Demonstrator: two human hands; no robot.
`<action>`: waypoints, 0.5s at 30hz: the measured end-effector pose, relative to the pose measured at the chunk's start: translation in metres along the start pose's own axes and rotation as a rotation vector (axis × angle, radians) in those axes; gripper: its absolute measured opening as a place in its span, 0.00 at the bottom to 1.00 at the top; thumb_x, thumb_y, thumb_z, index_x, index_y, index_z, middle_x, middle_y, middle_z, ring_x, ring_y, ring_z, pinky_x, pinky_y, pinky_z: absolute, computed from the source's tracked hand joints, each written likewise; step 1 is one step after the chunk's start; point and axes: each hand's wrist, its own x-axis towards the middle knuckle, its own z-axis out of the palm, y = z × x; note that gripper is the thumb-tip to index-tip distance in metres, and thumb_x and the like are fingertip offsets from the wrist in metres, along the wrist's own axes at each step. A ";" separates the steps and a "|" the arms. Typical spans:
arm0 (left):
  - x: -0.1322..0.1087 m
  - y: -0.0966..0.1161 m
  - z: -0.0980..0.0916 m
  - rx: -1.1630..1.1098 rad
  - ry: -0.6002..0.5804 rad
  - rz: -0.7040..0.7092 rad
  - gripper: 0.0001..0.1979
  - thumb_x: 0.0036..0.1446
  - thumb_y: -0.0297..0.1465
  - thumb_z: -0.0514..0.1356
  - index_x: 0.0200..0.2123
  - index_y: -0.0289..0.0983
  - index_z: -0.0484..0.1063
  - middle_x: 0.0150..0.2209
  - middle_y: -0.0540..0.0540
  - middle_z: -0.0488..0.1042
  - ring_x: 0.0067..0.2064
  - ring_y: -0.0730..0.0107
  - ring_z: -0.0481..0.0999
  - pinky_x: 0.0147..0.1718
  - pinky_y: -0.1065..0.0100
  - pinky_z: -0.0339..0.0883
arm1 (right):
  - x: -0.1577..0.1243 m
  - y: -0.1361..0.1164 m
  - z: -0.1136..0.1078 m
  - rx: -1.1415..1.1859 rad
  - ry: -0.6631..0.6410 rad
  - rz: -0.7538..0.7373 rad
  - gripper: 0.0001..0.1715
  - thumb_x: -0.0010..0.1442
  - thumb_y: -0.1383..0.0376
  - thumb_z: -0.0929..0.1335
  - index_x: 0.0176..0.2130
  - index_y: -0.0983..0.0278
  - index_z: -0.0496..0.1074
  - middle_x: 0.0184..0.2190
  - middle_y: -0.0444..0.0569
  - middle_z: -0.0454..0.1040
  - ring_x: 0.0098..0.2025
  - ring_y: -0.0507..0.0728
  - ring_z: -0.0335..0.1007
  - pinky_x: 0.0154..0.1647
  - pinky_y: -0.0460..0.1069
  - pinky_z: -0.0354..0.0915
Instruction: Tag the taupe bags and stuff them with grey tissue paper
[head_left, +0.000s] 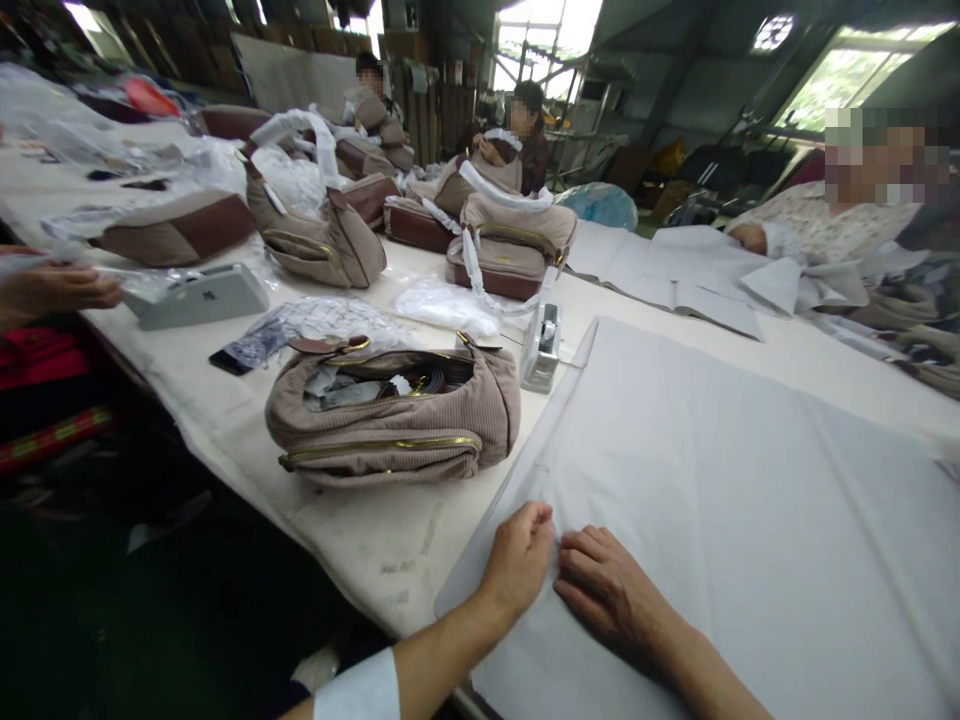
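A large stack of white paper sheets (750,480) lies before me on the table. My left hand (517,560) is at the paper's left side, its fingers curled into a pinch on the paper; the fingertips are partly hidden. Close beside it, my right hand (615,595) rests palm down on the sheets with its fingers slightly bent. Beyond my left hand stands a beige corduroy handbag (390,430) with gold zips. Its top is unzipped, and grey wrapping and a rolled dark strap show inside. A grey tape dispenser (541,350) stands between the bag and the paper.
Several beige and brown handbags (319,235) with wrapped handles crowd the table's far side. Clear plastic bags (330,320) and a larger grey dispenser (206,297) lie to the left. A co-worker's hand (60,290) reaches in there. Another person (847,210) works at the right among paper sheets.
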 end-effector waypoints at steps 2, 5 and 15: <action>0.018 0.002 0.007 -0.009 -0.006 -0.043 0.12 0.55 0.31 0.51 0.40 0.36 0.69 0.40 0.43 0.74 0.40 0.64 0.74 0.40 0.66 0.68 | -0.002 0.001 0.002 0.004 0.010 -0.004 0.08 0.63 0.65 0.62 0.31 0.64 0.64 0.35 0.49 0.67 0.38 0.57 0.59 0.40 0.54 0.56; 0.029 0.002 0.012 -0.038 0.013 -0.143 0.13 0.54 0.30 0.50 0.43 0.34 0.66 0.44 0.38 0.71 0.39 0.64 0.74 0.33 0.68 0.70 | -0.003 0.004 0.004 0.010 0.026 -0.001 0.08 0.63 0.65 0.62 0.32 0.64 0.64 0.36 0.49 0.68 0.38 0.57 0.59 0.41 0.54 0.57; -0.009 0.003 -0.013 -0.031 -0.007 -0.286 0.12 0.55 0.34 0.50 0.38 0.34 0.67 0.38 0.42 0.72 0.38 0.64 0.73 0.28 0.69 0.70 | -0.007 0.006 0.003 0.026 0.042 -0.004 0.09 0.64 0.63 0.61 0.34 0.64 0.67 0.36 0.50 0.68 0.39 0.56 0.59 0.42 0.54 0.56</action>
